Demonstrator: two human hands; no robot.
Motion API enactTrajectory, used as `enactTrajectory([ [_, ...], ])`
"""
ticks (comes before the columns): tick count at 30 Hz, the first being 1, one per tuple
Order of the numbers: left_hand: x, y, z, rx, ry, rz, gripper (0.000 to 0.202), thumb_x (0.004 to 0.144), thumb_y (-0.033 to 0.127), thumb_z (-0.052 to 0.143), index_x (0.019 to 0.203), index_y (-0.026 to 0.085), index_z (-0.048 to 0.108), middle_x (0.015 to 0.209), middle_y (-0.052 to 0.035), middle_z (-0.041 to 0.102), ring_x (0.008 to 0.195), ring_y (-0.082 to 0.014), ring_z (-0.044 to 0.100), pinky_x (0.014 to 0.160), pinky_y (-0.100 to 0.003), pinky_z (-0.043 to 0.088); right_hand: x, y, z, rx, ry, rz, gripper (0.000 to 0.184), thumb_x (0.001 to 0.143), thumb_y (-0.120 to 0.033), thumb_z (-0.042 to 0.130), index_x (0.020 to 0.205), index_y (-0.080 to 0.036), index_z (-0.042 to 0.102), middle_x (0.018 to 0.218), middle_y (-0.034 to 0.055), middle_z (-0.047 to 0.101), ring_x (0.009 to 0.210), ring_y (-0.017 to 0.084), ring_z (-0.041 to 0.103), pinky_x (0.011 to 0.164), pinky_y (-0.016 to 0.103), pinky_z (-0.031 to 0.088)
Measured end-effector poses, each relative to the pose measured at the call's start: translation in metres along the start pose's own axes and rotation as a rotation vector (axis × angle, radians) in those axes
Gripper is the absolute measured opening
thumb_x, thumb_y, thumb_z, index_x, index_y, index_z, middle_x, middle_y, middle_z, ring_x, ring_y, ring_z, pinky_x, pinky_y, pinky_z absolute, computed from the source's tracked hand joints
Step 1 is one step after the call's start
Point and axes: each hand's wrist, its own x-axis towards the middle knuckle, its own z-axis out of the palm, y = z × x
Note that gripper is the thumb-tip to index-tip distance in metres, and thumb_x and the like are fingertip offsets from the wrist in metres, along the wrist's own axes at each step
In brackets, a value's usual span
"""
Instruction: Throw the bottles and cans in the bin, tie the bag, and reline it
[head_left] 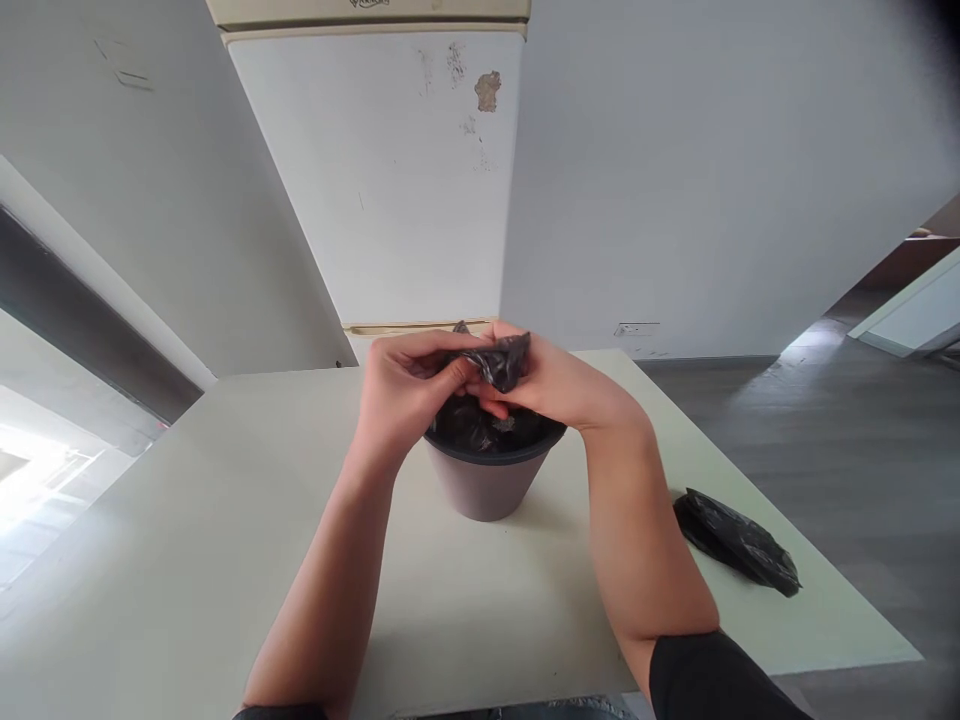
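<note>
A black plastic bag (501,364) is bunched between my two hands, above a trash can. The trash can (487,485) is pinkish-grey with a dark rim and stands upright on the table; more black plastic shows inside it. My left hand (409,385) pinches the bag from the left, thumb and fingers closed on it. From the right, my right hand (551,375) grips the bunched plastic, its fingers partly hidden behind the bag. Whether the plastic in my hands joins that inside the can, I cannot tell.
Another folded black plastic bag (739,540) lies near the right edge of the pale table (247,520). Behind the table stands a white refrigerator (382,180) with worn patches. A socket (636,329) sits low on the grey wall. Grey floor (780,440) extends to the right.
</note>
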Motion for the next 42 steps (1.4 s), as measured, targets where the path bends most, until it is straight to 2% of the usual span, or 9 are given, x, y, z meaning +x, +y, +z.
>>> enactTrajectory([
  [6, 0.001, -0.007, 0.003, 0.249, 0.239, 0.069, 0.017, 0.089, 0.019, 0.069, 0.104, 0.024, 0.075, 0.085, 0.0002, 0.075, 0.076, -0.0157, 0.072, 0.071, -0.029, 0.059, -0.005, -0.004, -0.004, 0.085, 0.100, 0.007, 0.042, 0.084, -0.044, 0.078, 0.105, -0.028, 0.045, 0.078, -0.0049, 0.063, 0.065, 0.015, 0.054, 0.061, 0.030, 0.039],
  [12, -0.002, -0.010, 0.005, 0.524, 0.056, 0.179, 0.027, 0.092, 0.010, 0.054, 0.093, 0.025, 0.077, 0.091, -0.0021, 0.075, 0.085, -0.0184, 0.069, 0.079, -0.031, 0.053, -0.010, -0.005, -0.001, 0.074, 0.201, -0.014, 0.040, 0.087, -0.044, 0.074, 0.100, -0.028, 0.040, 0.073, -0.0064, 0.057, 0.066, 0.015, 0.052, 0.062, 0.028, 0.037],
  [16, -0.002, -0.003, 0.000, 0.433, -0.149, 0.089, 0.025, 0.096, 0.014, 0.050, 0.086, 0.021, 0.071, 0.084, -0.0033, 0.067, 0.077, -0.0176, 0.060, 0.070, -0.030, 0.047, -0.009, -0.007, -0.003, 0.017, 0.268, -0.087, 0.029, 0.088, -0.039, 0.073, 0.095, -0.027, 0.047, 0.076, -0.0035, 0.056, 0.068, 0.016, 0.052, 0.063, 0.030, 0.038],
  [21, 0.001, -0.001, -0.010, 0.059, -0.336, -0.115, 0.022, 0.100, 0.031, 0.054, 0.085, 0.019, 0.064, 0.078, -0.0020, 0.058, 0.072, -0.0165, 0.050, 0.064, -0.029, 0.040, -0.006, -0.005, -0.006, -0.052, 0.240, -0.247, 0.012, 0.090, -0.033, 0.069, 0.085, -0.024, 0.064, 0.087, 0.0021, 0.062, 0.081, 0.019, 0.057, 0.074, 0.035, 0.044],
  [26, 0.004, -0.008, -0.015, -0.160, -0.284, -0.180, 0.025, 0.097, 0.037, 0.060, 0.081, 0.018, 0.063, 0.073, -0.0016, 0.054, 0.069, -0.0160, 0.049, 0.062, -0.030, 0.039, -0.013, -0.007, -0.007, -0.289, 0.257, -0.257, 0.017, 0.095, -0.038, 0.067, 0.090, -0.025, 0.077, 0.108, 0.0058, 0.065, 0.090, 0.021, 0.059, 0.078, 0.036, 0.045],
  [29, 0.003, -0.005, -0.014, -0.121, -0.264, -0.194, 0.026, 0.096, 0.038, 0.063, 0.079, 0.018, 0.065, 0.072, -0.0018, 0.057, 0.070, -0.0164, 0.053, 0.062, -0.030, 0.043, -0.017, -0.012, -0.005, -0.370, 0.218, -0.236, 0.024, 0.091, -0.048, 0.074, 0.095, -0.025, 0.077, 0.111, 0.0066, 0.063, 0.090, 0.021, 0.058, 0.077, 0.036, 0.046],
  [34, 0.001, 0.004, -0.014, -0.010, -0.242, -0.194, 0.019, 0.086, 0.035, 0.075, 0.076, 0.020, 0.073, 0.074, -0.0032, 0.068, 0.077, -0.0220, 0.066, 0.067, -0.033, 0.054, -0.012, -0.013, 0.000, -0.425, 0.291, -0.233, 0.035, 0.090, -0.055, 0.074, 0.079, -0.022, 0.070, 0.100, 0.0064, 0.060, 0.077, 0.019, 0.051, 0.069, 0.035, 0.040],
  [37, 0.002, 0.003, -0.016, -0.039, -0.216, -0.227, 0.016, 0.084, 0.037, 0.079, 0.084, 0.021, 0.079, 0.080, -0.0053, 0.074, 0.084, -0.0257, 0.072, 0.072, -0.036, 0.060, -0.010, -0.010, -0.002, -0.427, 0.302, -0.244, 0.037, 0.093, -0.053, 0.072, 0.074, -0.022, 0.066, 0.098, 0.0061, 0.060, 0.075, 0.019, 0.048, 0.068, 0.035, 0.037],
  [42, 0.006, -0.006, -0.022, -0.097, -0.133, -0.240, 0.032, 0.080, 0.044, 0.087, 0.101, 0.021, 0.083, 0.094, -0.0108, 0.080, 0.096, -0.0296, 0.076, 0.082, -0.041, 0.065, -0.012, -0.007, -0.009, -0.424, 0.252, -0.237, 0.035, 0.095, -0.047, 0.069, 0.072, -0.021, 0.063, 0.099, 0.0051, 0.060, 0.076, 0.018, 0.048, 0.069, 0.035, 0.036],
])
